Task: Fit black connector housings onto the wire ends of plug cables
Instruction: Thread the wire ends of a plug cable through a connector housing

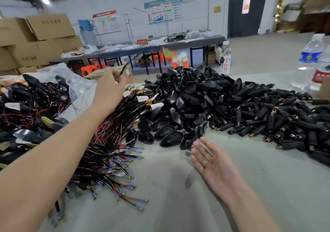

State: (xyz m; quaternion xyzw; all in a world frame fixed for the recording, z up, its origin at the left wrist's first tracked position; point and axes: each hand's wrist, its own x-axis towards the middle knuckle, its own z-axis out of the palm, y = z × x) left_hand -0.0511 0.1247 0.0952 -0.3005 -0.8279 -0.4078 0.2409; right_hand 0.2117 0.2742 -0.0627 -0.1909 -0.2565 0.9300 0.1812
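Observation:
My left hand (109, 87) is raised above the far end of the wire bundle and pinches a thin black cable (123, 70) that sticks up from its fingers. Under my left forearm lies a bundle of red and black cables (114, 142) with blue-sleeved terminals fanned toward me. My right hand (212, 162) hovers with straight, spread fingers, palm turned left, just in front of the pile of black connector housings (187, 97). It holds nothing. A heap of black cylindrical plug parts with brass ends (278, 117) spreads to the right.
A pile of finished cables with housings (26, 106) lies at the left beside a plastic bag (78, 81). Water bottles (310, 58) and a labelled bottle (225, 58) stand at the back right. Cardboard boxes (46, 35) and another workbench (142, 47) are behind.

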